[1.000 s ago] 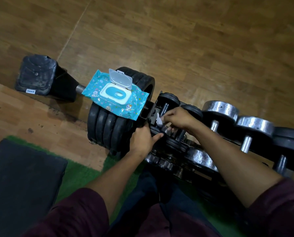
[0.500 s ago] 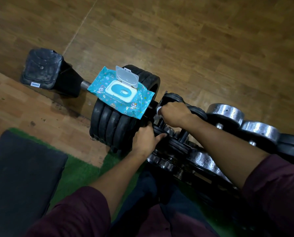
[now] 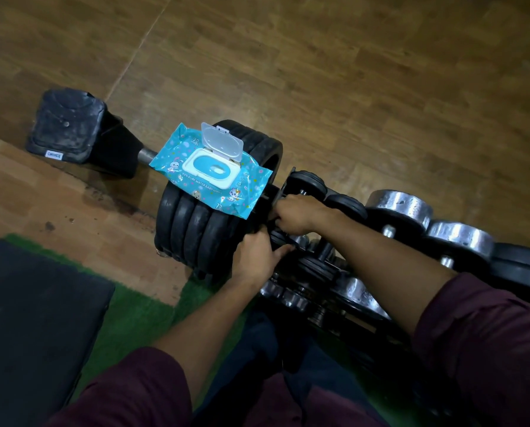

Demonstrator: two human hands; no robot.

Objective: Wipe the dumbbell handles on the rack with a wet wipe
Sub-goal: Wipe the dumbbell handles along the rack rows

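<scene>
Wiping under way at the rack's near end, most handles waiting

I am watching the right hand [image 3: 299, 212] curling down over the handle of a small black dumbbell [image 3: 308, 184] at the left end of the rack [image 3: 343, 318]; the wet wipe is hidden under its fingers, so I cannot tell whether it is being held there. The left hand [image 3: 254, 260] is gripping the near end of that same dumbbell, steadying it. The wipes pack [image 3: 213, 171] is lying lid-open on the stacked black plates [image 3: 193, 229] just beside. I am judging the job as barely begun: the chrome dumbbells [image 3: 399, 208] further along are looking untouched
</scene>
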